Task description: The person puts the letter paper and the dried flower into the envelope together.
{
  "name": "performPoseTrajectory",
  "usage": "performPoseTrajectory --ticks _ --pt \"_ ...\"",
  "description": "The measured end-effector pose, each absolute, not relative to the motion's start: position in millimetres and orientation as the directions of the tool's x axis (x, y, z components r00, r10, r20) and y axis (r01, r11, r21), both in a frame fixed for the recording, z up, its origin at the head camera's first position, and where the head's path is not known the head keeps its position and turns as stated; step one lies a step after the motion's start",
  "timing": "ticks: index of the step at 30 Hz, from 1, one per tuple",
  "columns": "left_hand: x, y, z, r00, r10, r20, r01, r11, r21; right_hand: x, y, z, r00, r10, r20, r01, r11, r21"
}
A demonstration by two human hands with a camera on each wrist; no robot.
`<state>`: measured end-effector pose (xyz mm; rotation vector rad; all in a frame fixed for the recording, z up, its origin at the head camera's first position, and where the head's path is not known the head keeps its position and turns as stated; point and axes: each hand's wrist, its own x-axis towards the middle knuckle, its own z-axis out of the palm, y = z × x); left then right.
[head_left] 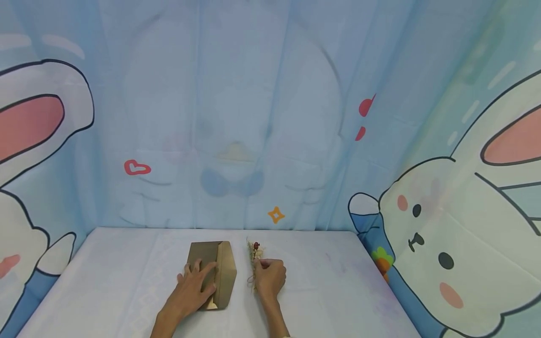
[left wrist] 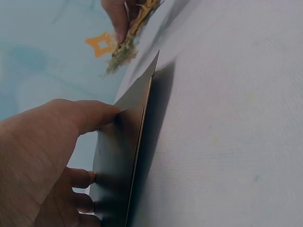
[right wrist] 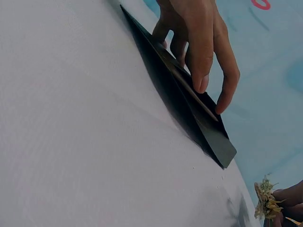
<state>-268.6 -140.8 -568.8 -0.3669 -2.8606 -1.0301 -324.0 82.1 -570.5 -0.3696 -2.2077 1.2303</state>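
A gold-brown paper envelope (head_left: 227, 272) lies on the white-covered table, its flap opened out to the right. My left hand (head_left: 189, 287) rests on it, fingers spread over the paper; the left wrist view shows the thumb and fingertips touching the envelope's face (left wrist: 125, 137). Just right of the envelope, my right hand (head_left: 270, 278) pinches a small bunch of dried flowers (head_left: 255, 251) between thumb and fingers. The bunch has a dark red bloom, pale blossoms and thin stems. In the right wrist view, the envelope's mouth gapes beside the flap (right wrist: 215, 139), while the flowers (right wrist: 266, 202) show at the lower right.
The white tablecloth (head_left: 329, 281) spreads around both hands. Behind the table hangs a light blue curtain (head_left: 270, 117) with cartoon prints, including a large white rabbit (head_left: 422, 291) on the right side.
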Motion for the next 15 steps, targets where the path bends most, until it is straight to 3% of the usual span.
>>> performPoseTrajectory --ticks 15 --pt "-270.7 -141.0 -569.9 -0.97 0.192 0.147 0.242 0.755 0.609 -320.4 53.5 -573.4 -0.814 0.435 0.384 -0.09 0.559 -0.824"
